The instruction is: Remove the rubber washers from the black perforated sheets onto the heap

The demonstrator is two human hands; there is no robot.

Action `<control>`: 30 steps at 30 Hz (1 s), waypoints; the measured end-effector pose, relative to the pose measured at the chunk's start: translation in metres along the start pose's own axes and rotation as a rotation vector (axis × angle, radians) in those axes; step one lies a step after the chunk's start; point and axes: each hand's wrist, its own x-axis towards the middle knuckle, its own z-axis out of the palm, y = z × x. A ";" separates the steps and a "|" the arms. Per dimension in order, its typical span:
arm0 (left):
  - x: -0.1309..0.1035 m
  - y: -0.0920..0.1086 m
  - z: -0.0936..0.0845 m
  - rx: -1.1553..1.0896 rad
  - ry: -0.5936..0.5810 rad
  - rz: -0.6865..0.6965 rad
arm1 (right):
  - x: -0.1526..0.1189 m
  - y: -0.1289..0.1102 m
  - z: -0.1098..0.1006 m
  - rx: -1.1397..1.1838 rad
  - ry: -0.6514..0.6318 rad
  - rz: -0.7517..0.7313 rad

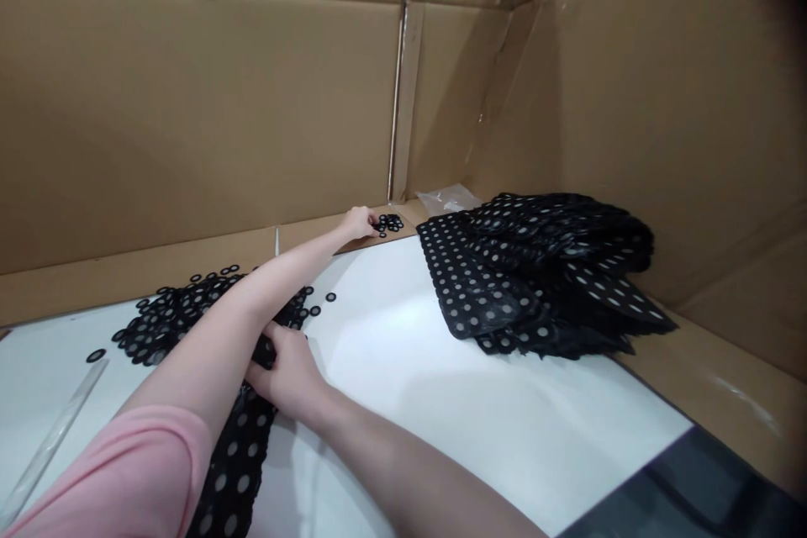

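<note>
My left hand (359, 223), the arm crossing over the right one, reaches to the far edge of the white board. Its fingers are curled at a small heap of black rings (392, 223); what they pinch is too small to make out. Closer in, my right hand (291, 370) has thumb and fingers closed on the upper end of a black sheet with rows of round holes (238, 458). That sheet runs down toward me and is partly covered by my left forearm. Beside it lies a large pile of loose black rings (151, 328), also partly behind the forearm.
A thick stack of black hole-punched sheets (535, 269) lies at the right. Behind it is a clear plastic bag (449, 199). A clear strip (56, 441) lies at the left of the white board (391, 319). Cardboard walls (220, 101) enclose the back and right.
</note>
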 end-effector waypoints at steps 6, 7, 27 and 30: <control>-0.013 -0.004 -0.005 -0.077 0.081 0.059 | 0.000 -0.002 -0.003 0.016 -0.004 0.012; -0.018 -0.002 -0.010 -0.109 0.076 0.075 | 0.000 -0.003 -0.003 0.016 -0.003 0.016; -0.248 0.087 -0.121 -1.202 -0.518 0.495 | 0.001 0.001 -0.001 -0.030 0.023 0.003; -0.254 0.086 -0.122 -1.196 -0.528 0.493 | 0.001 0.002 -0.001 -0.059 0.026 -0.023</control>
